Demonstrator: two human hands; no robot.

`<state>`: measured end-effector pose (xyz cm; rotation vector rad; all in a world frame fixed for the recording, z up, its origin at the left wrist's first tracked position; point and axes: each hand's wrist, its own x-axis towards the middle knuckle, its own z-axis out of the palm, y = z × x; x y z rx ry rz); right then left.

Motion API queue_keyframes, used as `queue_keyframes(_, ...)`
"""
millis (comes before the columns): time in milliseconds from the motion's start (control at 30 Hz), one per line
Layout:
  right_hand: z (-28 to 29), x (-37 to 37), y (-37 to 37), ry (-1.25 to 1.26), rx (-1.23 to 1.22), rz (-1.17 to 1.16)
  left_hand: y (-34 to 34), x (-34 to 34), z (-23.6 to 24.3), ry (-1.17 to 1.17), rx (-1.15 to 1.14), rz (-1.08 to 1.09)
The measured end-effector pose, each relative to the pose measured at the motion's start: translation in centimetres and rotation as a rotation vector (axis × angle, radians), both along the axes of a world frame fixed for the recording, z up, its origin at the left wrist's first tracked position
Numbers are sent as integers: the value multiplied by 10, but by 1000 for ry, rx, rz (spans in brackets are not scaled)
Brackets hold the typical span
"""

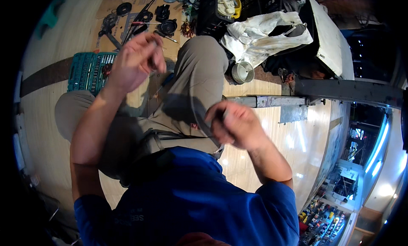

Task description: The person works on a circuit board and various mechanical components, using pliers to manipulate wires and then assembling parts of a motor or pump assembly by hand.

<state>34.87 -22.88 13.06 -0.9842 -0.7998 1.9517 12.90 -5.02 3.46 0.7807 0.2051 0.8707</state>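
Note:
My left hand (138, 61) is raised in front of my bent leg, left of the knee, with its fingers curled in toward the thumb. Lower and to the right, my right hand (239, 123) hovers beside my thigh, its fingers bent and the thumb against them. Motion blurs both, and anything small in their grip cannot be made out. Just beyond my left hand, a red-handled screwdriver (139, 23) lies among black parts (167, 27) on a cardboard sheet (104, 10). A green socket set case (77, 73) lies opened left of my left wrist.
A pale blower wheel (242, 72) sits right of my knee. Behind it, a stained white cloth (250, 38) drapes beside a black crate (208, 20). A grey metal beam (272, 101) crosses the glossy floor (289, 148) at right. A blue-handled tool (168, 79) lies between my legs.

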Motion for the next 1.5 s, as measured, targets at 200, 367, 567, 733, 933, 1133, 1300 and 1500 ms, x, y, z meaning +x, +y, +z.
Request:
queue_keyframes(200,15,100,34,187,20,-617,-11,-12,14,16,92,-392)
queue_keyframes(367,28,211,-21,212,140,-749,47,-40,-6,-172,-83,115)
queue_keyframes(567,18,301,-127,-235,-28,-1109,114,-92,-56,-33,-383,581)
queue_keyframes(733,-28,360,-200,1,-48,-1545,132,-90,-86,62,-439,589)
queue_keyframes(933,-74,428,-320,103,-140,-1911,145,-102,-85,94,-469,679)
queue_keyframes(1133,-111,446,-442,-380,-519,-2082,159,-123,-88,146,-522,672)
queue_keyframes(1300,-100,425,-410,-487,-510,-1840,166,-98,-87,384,-488,691)
queue_keyframes(1500,-120,359,-318,-459,-90,-1363,171,-101,-78,311,-473,718)
